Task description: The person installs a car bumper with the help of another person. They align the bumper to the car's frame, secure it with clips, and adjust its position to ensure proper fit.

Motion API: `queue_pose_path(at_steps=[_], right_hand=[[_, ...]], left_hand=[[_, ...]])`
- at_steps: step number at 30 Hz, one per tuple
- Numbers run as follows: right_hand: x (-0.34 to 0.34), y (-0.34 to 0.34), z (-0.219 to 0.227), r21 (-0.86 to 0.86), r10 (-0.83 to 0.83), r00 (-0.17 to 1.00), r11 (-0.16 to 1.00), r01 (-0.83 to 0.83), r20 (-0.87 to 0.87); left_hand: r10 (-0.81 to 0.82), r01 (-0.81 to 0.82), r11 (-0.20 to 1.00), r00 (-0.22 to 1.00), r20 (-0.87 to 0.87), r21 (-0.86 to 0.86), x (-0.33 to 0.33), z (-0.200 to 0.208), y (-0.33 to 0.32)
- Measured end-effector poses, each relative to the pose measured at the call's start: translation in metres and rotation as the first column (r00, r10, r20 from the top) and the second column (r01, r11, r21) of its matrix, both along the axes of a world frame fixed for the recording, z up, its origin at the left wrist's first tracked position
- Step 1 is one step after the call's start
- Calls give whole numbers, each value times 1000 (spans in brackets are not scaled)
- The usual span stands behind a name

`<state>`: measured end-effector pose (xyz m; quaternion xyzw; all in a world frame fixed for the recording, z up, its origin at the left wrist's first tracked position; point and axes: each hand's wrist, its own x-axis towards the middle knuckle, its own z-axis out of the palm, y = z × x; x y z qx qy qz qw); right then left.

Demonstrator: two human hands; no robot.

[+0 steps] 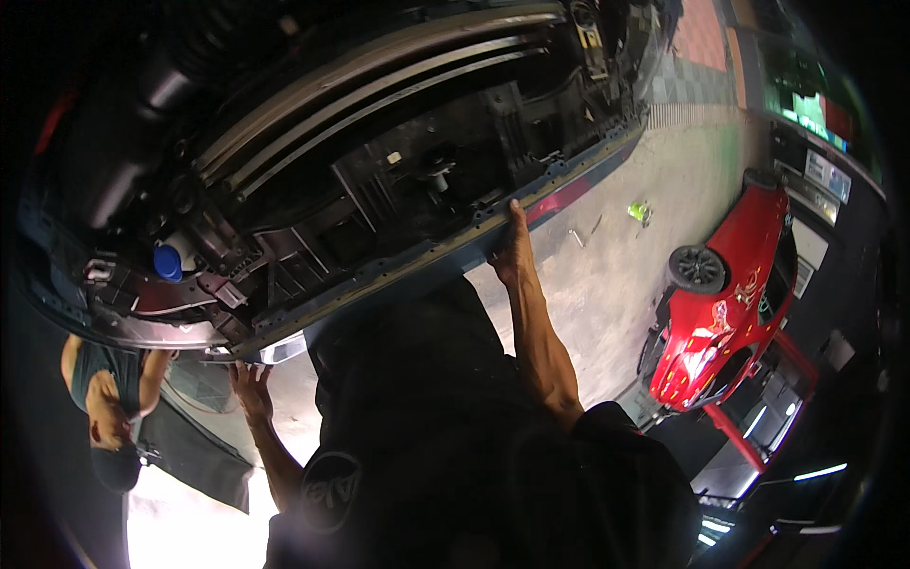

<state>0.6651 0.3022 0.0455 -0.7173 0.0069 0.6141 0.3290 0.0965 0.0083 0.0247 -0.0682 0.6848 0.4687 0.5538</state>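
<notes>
A long dark bumper cover [445, 261] runs slantwise across the front of a car whose engine bay lies uncovered. Its upper edge has a row of holes and tabs, and a red patch [561, 197] shows towards the right. My right hand [512, 248] grips this cover near the red patch, thumb on top and the other fingers hidden beneath. At the cover's lower left end, my left hand [251, 387] holds the edge from below with fingers reaching up; the fingertips are partly hidden.
Inside the engine bay are a blue reservoir cap [168, 262] and metal crossbars [379, 90]. Another person [112, 408] stands close by at the left, an arm reaching to the car. A red car [720, 303] is at the right. A bright green item [640, 211] lies on the floor.
</notes>
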Motion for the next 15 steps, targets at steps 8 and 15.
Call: queue_pose_path(at_steps=[8, 15], right_hand=[[-15, 6, 14, 20, -257, 946, 966, 258, 196], [-11, 5, 20, 93, -327, 928, 944, 315, 178]], left_hand=[[-522, 189, 849, 442, -730, -493, -2, 10, 19], [-701, 932, 362, 256, -665, -23, 235, 91, 264]])
